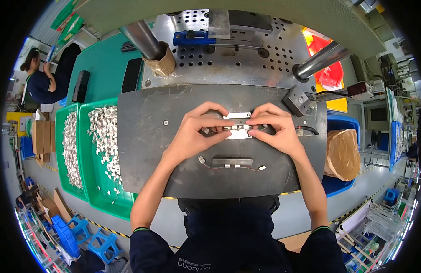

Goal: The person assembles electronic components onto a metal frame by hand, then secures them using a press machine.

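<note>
At the middle of the dark work board (146, 150), a small bright metal plate (238, 134) lies between my hands. Across it sits a short wire harness (240, 127) with small white connectors. My left hand (194, 132) pinches the harness's left part between thumb and forefinger. From the other side, my right hand (278, 129) closes thumb and fingers on its right part. The fingertips cover some of the harness. Nearer to me rests a dark rectangular bar (232, 161). Along its near side runs another thin wire harness (219, 167) with small connectors.
Two green bins (85, 154) with many small white-ended pieces stand at the left. A dark block (297, 101) sits right of my hands. Metal posts (144, 40) rise behind the board. A blue bin (333, 184) holds brown paper at the right. Another person (42, 82) is far left.
</note>
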Demonstrator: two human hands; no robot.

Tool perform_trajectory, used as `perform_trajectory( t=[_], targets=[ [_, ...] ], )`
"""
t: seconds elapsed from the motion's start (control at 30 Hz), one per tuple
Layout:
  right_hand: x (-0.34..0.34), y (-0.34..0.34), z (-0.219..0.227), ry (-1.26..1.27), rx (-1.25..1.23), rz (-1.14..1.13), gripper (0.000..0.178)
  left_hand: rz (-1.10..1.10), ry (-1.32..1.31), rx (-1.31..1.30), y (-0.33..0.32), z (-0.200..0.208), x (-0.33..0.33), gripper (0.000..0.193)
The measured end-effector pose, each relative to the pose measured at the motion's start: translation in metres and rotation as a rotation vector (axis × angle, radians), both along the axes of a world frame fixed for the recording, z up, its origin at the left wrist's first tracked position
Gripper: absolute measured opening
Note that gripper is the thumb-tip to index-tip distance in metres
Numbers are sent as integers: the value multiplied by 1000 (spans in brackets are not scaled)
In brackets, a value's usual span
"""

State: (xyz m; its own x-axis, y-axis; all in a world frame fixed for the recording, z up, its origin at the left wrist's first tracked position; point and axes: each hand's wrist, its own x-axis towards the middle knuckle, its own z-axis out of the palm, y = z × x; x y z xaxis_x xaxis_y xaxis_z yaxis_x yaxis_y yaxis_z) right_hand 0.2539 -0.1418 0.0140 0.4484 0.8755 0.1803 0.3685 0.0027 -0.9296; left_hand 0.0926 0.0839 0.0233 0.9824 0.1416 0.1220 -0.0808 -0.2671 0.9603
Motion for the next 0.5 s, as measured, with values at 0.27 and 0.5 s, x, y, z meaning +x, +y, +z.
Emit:
perform_trajectory(
  t=[0.27,0.5],
  targets=[
    [1,3,10,-411,-21,-35,27,60,-266,540,4,1,-1,29],
    [-13,1,-1,-248,-47,-148,29,67,-109,255,-3,-1,-5,25]
  ],
)
